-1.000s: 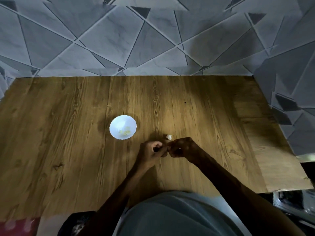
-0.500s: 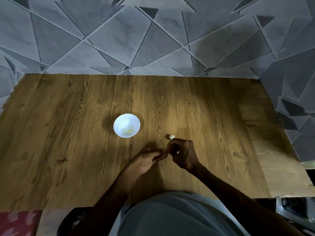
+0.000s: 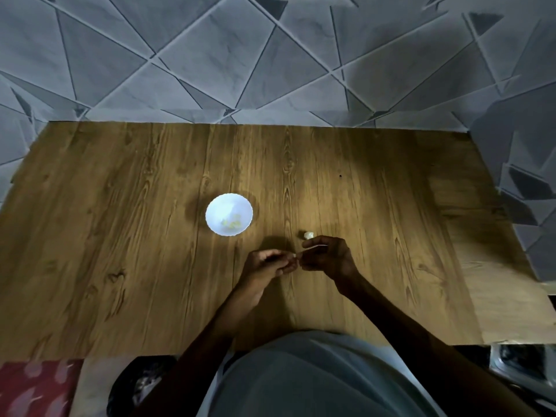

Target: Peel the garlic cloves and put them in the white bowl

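Observation:
A small white bowl [image 3: 229, 214] stands on the wooden table [image 3: 120, 236] with a few yellowish peeled cloves [image 3: 232, 223] in it. Right of the bowl lies a small white bit of garlic [image 3: 308, 235] on the wood. Just below it my two hands meet fingertip to fingertip. My left hand [image 3: 267, 266] pinches a small pale garlic clove [image 3: 295, 254] at its fingertips. My right hand [image 3: 326, 256] has curled fingers and pinches a thin pale strip of skin that runs from the clove. Most of the clove is hidden by my fingers.
The table reaches back to a grey wall with a triangle pattern [image 3: 270, 61]. Its right part is a paler board [image 3: 496, 281]. A red patterned cloth [image 3: 36, 386] and a dark object [image 3: 138, 383] lie below the near edge at the left.
My right hand has drawn slightly away from the left, pulling out a thin strip of skin. The view has shifted a little, so bowl and table sit further right.

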`<state>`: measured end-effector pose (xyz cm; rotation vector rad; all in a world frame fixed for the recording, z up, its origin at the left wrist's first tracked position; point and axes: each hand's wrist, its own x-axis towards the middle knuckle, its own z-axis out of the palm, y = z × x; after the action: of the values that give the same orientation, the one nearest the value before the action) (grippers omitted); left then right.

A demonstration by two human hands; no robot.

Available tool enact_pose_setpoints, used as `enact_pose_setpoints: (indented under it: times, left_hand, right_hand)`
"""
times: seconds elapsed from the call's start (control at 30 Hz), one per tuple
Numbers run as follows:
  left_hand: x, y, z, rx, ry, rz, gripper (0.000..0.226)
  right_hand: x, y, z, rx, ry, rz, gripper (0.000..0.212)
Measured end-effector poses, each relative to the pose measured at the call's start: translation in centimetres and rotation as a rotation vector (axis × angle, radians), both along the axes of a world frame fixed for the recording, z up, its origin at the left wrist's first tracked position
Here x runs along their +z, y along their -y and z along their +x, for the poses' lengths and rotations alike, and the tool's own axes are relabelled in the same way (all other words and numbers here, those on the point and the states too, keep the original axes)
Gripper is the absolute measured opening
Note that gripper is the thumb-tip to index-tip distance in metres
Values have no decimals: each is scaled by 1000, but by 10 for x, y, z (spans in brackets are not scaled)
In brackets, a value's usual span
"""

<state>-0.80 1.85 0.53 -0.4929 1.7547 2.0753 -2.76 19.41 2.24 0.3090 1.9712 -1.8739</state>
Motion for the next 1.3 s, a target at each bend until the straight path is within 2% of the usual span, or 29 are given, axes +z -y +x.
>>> enact_pose_setpoints:
  times: [0.07,0.13,0.17,0.23,0.3,0.33,0.37,0.43,0.5,0.57,0.7,0.83,0.9,0.93,1.03,1.07,1.13,1.3]
  left_hand:
    - [-2,0,1,19,-18,-106,16]
    - [-1,-2,2,23,-7,-172,16]
    - [0,-2,1,35,35,-135,16]
    - [6,0,-3,75,231,60,13]
    - [13,4,-5,112,390,274,13]
    - [13,7,-6,124,404,322,13]
    - [12,8,-6,132,374,318,14]
    - [8,10,-4,108,233,165,18]
    - [4,12,-2,43,118,67,16]
    - [3,16,0,34,80,78,13]
    - [6,23,2,52,191,198,11]
    - [3,33,-1,115,323,384,12]
    - [2,41,-2,119,336,389,14]
    - [1,43,-3,121,326,378,14]
    - [2,46,-4,119,286,289,13]
    - [1,45,-5,116,273,232,14]
    - [-1,45,-7,124,247,146,15]
    - [-7,45,-11,81,263,137,9]
  right_hand:
    - [-4,9,2,-9,-119,215,25]
    - [-9,16,4,43,-348,420,27]
    - [-10,18,6,69,-460,474,25]
    - [-11,20,7,107,-604,516,23]
    - [-11,20,7,123,-656,526,25]
    - [-11,21,7,118,-648,521,25]
    - [-11,23,7,100,-613,520,24]
    - [-10,23,6,23,-434,435,19]
    - [-6,23,6,-29,-156,132,11]
    - [-1,22,5,-64,68,-138,9]
    - [-5,33,-5,-173,399,-280,16]
    - [-6,48,-13,-152,505,-334,20]
    - [-6,55,-13,-138,417,-259,19]
    - [-8,58,-13,-113,311,-130,16]
    - [-19,63,-13,38,-153,469,20]
    - [-22,64,-13,71,-254,583,22]
    - [-21,65,-10,92,-321,633,20]
    - [-13,59,5,152,-228,490,10]
